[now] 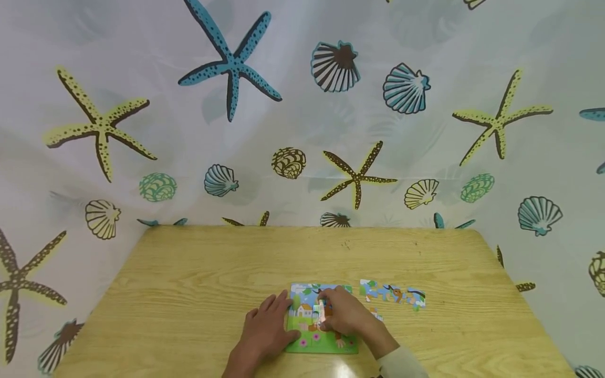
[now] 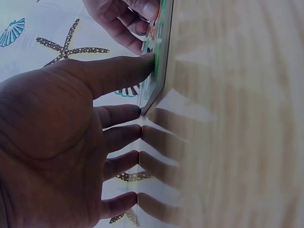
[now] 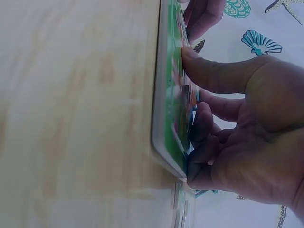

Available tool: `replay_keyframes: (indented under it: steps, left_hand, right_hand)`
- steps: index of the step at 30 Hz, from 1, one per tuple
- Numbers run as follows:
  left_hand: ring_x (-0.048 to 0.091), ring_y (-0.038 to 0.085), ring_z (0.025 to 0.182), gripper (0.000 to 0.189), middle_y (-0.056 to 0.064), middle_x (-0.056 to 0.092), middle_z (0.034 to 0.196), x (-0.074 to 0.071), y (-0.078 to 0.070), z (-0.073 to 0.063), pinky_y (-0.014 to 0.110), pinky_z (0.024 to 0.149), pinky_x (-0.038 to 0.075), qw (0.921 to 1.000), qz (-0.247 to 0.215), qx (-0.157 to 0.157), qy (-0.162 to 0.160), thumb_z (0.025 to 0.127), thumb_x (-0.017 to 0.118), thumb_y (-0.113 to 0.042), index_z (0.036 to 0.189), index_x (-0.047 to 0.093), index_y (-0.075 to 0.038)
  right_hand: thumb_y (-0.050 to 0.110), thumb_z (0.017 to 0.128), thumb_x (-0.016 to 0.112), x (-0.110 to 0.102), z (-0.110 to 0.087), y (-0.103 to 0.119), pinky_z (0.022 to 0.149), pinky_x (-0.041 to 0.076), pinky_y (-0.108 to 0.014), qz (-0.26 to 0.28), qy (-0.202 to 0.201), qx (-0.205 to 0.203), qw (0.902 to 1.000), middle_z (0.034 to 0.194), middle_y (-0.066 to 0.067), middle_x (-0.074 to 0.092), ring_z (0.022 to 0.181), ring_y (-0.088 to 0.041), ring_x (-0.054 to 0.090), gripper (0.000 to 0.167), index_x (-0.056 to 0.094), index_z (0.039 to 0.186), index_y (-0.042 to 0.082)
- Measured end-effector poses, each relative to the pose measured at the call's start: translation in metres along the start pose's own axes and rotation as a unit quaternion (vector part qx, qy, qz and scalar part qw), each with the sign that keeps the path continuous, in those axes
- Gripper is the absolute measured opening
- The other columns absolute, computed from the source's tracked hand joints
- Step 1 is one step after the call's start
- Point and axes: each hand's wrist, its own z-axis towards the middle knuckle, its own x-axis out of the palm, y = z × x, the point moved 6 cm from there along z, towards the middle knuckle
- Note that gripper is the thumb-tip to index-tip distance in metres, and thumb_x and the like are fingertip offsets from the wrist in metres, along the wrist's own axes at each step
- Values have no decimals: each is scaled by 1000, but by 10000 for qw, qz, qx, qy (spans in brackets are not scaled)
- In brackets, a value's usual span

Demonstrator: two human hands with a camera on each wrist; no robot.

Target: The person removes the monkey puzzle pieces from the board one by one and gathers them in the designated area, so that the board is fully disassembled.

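Note:
A jigsaw puzzle board (image 1: pixel 321 347) with a colourful picture of a house and flowers lies flat on the table. My left hand (image 1: pixel 268 326) rests at its left edge, thumb on the board; in the left wrist view the fingers (image 2: pixel 121 137) are spread and fairly straight, tips on the tabletop. Over the board's middle, my right hand (image 1: pixel 347 312) pinches a small puzzle piece (image 1: pixel 322 311) between thumb and forefinger. In the right wrist view its thumb (image 3: pixel 213 73) touches the board surface and the other fingers are curled. The hand hides part of the picture.
Several puzzle pieces (image 1: pixel 397 295) lie in a row to the right of the board. Another piece (image 1: pixel 376 314) shows partly beside my right wrist. The wooden table (image 1: pixel 198 273) ends at a curtain (image 1: pixel 302 121) printed with starfish and shells.

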Motion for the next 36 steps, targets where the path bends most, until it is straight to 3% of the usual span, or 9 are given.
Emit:
replay_keyframes:
  steps: [6,10,15,19,25,32,36]
  left_hand:
    - [29,35,144,73,7,34,157,-3,-3,-3,66,108,28,10000,-9,66,-69,83,71,-45,143,45,-13]
    - [29,35,144,73,7,34,157,-6,-4,-2,66,108,27,9999,-20,54,-90,83,71,-45,143,45,-13]
    - [28,34,145,73,6,32,158,-3,-2,0,66,110,26,10000,-23,-45,-25,83,71,-46,143,45,-14]
    - [28,34,145,73,7,33,158,-2,-2,0,66,110,25,10000,-20,-41,-54,83,71,-46,143,45,-14]
    - [29,34,145,72,7,33,157,1,-1,-1,65,110,26,9999,23,-13,-167,83,71,-46,143,46,-14]
    - [28,34,145,73,7,33,158,5,1,2,66,109,26,9999,64,-5,-119,83,71,-47,143,45,-14]
    - [28,34,145,73,6,33,158,4,0,3,66,109,27,9999,114,5,-107,83,70,-47,143,45,-15]
  right_hand:
    - [18,76,82,1,1,-3,72,48,-33,18,-183,-109,9998,101,-2,57,89,-17,56,54,55,122,15]
    - [17,84,75,-1,1,-5,72,51,-33,204,-291,-218,9991,106,-4,64,91,-18,62,45,55,125,17]
    - [15,97,58,-7,-5,-7,60,49,-25,985,-354,-472,9934,100,-6,62,72,-13,57,31,53,128,14]
    - [20,99,55,-20,-17,-16,59,49,-24,1409,-618,-432,9872,96,-2,60,73,-14,56,31,54,130,14]
    - [22,97,58,-42,-45,-52,62,49,-22,1135,-1039,-89,9881,91,0,62,77,-13,58,32,58,127,11]
    - [20,93,64,-61,-79,-98,62,50,-21,816,-1321,611,9860,89,1,62,76,-10,56,29,63,122,14]
    - [21,92,66,-69,-88,-107,66,52,-21,160,-1464,532,9877,84,6,64,73,-3,57,26,65,117,12]
